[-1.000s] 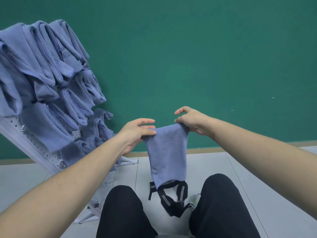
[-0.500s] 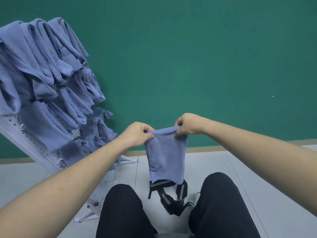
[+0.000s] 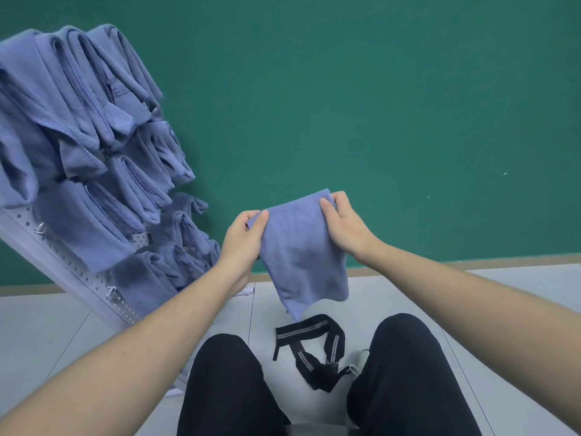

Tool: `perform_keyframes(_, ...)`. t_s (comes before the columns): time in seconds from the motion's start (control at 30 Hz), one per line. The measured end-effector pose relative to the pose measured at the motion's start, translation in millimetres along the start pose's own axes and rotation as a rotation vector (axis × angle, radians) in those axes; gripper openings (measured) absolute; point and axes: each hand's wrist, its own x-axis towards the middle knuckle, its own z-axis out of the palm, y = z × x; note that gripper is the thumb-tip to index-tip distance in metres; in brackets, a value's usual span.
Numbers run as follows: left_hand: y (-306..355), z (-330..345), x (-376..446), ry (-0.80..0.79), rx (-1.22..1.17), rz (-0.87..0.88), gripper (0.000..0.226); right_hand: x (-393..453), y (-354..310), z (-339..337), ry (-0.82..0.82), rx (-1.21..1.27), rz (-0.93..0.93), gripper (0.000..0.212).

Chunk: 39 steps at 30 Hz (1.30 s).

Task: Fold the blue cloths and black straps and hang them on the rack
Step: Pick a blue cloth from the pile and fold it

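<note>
Grey tiled floor meets a green wall.

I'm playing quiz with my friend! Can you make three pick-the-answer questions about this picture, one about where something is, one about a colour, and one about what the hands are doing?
1. Where is the black strap?
A. on the floor between the knees
B. hanging on the rack
C. in the left hand

2. What colour is the wall?
A. white
B. green
C. red

3. What are the hands doing?
A. both resting on the knees
B. both holding the blue cloth
C. both holding the strap

Answers:
1 A, the strap lies on the grey floor below the cloth.
2 B, the wall behind is green.
3 B, the left hand and right hand pinch the cloth's top corners.
</note>
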Motion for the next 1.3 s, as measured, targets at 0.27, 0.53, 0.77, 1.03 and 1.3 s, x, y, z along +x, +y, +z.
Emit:
perform_keyframes(0.27, -14.7, 14.4, -23.2, -0.133, -0.589, -0.397, 0.047, -7.6, 1.0, 20.3, 0.155, 0.149, 0.016, 0.034)
perform_keyframes(0.53, -15.9, 13.3, -28.0, 0.08, -0.371, -0.125, 0.018, -4.6, 10.8, 9.4, -0.078, 0.104, 0.041, 0.041)
perform_keyframes(0.77, -12.1, 11.3, -34.3, 0.159, 0.278, 0.341, 0.018, -5.6, 9.9, 14.6, 0.029, -0.03, -0.084, 0.038)
perform_keyframes(1.03, -10.0, 1.0, -26.9, 0.218, 0.556, 0.432, 0.009, -12.1, 8.7, 22.1, 0.059, 0.01, -0.112, 0.035)
perform_keyframes(1.3, -14.3, 15.5, -29.4, 0.243, 0.499, 0.341, 0.016, -19.3, 1.4, 42.1, 0.057, -0.017, -0.123, 0.034)
